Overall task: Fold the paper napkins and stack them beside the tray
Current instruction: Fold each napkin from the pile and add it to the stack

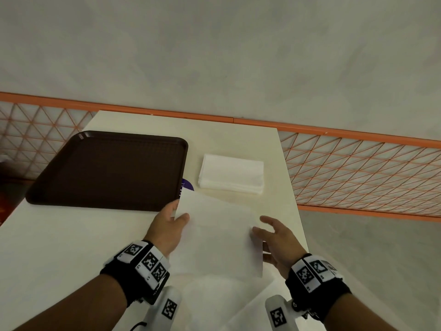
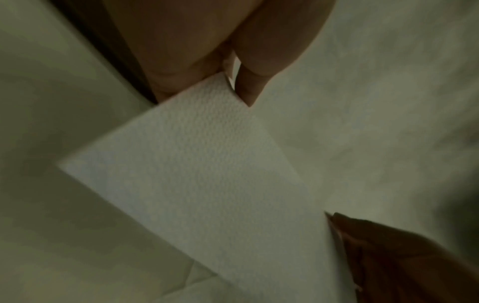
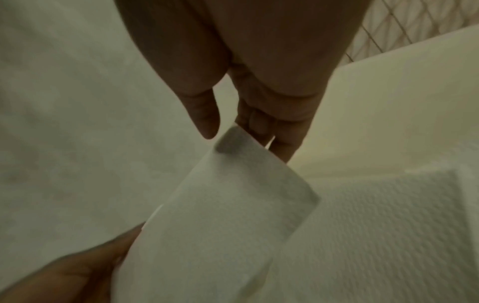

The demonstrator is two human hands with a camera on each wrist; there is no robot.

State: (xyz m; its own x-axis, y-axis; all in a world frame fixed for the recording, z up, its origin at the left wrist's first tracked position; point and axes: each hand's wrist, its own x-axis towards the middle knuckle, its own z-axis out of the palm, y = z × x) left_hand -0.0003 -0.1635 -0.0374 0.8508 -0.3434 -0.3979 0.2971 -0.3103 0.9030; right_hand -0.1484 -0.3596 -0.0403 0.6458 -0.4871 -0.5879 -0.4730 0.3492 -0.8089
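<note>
A white paper napkin (image 1: 219, 235) hangs in the air over the near part of the table. My left hand (image 1: 177, 215) pinches its left edge between thumb and fingers; the left wrist view shows that pinch (image 2: 233, 82) on the napkin (image 2: 207, 174) corner. My right hand (image 1: 262, 225) is at the right edge, fingers spread. In the right wrist view its straight fingers (image 3: 274, 131) touch the curled napkin (image 3: 220, 215) corner, the thumb slightly apart. A stack of folded napkins (image 1: 231, 174) lies just right of the brown tray (image 1: 107, 170).
Loose unfolded napkins (image 1: 214, 295) lie on the cream table (image 1: 59, 235) under my wrists. A purple sticker (image 1: 187, 185) shows between tray and stack. The table's right edge is close to the stack, and an orange mesh fence (image 1: 358, 168) runs behind.
</note>
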